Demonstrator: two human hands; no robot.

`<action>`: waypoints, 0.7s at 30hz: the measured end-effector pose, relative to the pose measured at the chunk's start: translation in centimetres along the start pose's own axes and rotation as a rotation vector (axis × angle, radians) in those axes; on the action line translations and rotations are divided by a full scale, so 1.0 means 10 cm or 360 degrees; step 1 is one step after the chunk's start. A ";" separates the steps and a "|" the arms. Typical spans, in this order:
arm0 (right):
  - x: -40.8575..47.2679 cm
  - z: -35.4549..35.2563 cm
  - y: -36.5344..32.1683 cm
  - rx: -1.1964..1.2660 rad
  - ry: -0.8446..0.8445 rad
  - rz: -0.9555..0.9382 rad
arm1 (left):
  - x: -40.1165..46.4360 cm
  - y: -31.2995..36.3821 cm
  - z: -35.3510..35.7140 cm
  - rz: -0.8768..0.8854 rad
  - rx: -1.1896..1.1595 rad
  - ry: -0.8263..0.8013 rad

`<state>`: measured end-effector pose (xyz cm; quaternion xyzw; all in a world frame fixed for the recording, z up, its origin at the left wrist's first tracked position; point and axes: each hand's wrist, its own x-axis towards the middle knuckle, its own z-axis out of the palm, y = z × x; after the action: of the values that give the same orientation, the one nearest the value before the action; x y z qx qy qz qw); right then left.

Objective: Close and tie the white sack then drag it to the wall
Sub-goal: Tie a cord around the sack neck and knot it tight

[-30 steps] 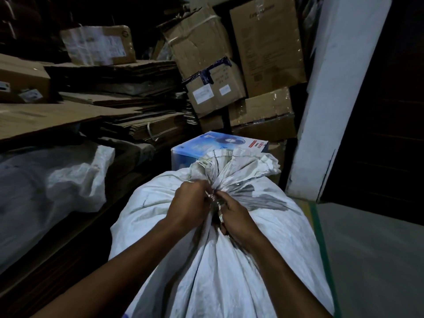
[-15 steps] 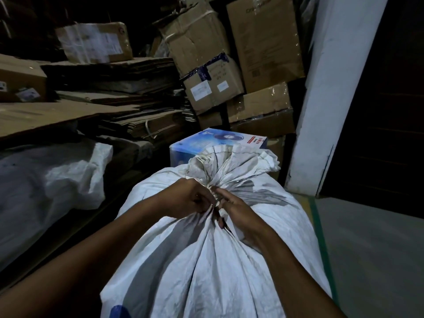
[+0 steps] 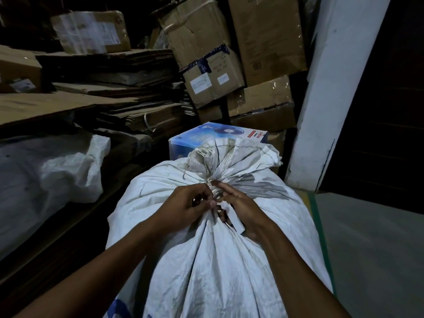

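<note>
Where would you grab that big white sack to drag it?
Probably the bunched neck of the white sack, from above on the near side: the cloth narrows there to a graspable bundle, and the flared top beyond should stop a grip slipping off.

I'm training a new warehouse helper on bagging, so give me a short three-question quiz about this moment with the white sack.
1. True or false: the mouth of the white sack is already gathered into a bunch.
2. Which thing stands directly behind the sack? A) a blue printed box B) a red bucket C) a metal ladder
3. Fill in: both hands work at the sack's ____.

Key
1. True. The gathered top fans out above the pinched point.
2. A. The blue printed box shows just beyond the sack's top.
3. Neck. The left hand and the right hand meet there, fingers pinching a pale tie strip; whether a knot is finished cannot be told.
</note>
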<state>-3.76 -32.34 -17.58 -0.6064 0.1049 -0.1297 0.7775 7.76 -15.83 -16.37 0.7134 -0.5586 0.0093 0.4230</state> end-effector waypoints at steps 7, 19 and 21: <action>-0.02 -0.02 -0.01 0.0006 -0.0008 0.0006 | -0.06 -0.01 0.06 0.0094 0.0066 0.0142; -0.05 0.03 0.03 0.0065 0.0014 -0.0035 | -0.09 0.00 0.11 0.0129 0.0227 0.0284; -0.05 0.04 0.03 0.0038 0.0017 -0.0022 | -0.10 0.01 0.13 0.0130 0.0242 0.0319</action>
<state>-4.09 -31.77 -17.78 -0.5971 0.1034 -0.1396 0.7831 6.77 -15.87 -17.63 0.7155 -0.5398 0.1402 0.4208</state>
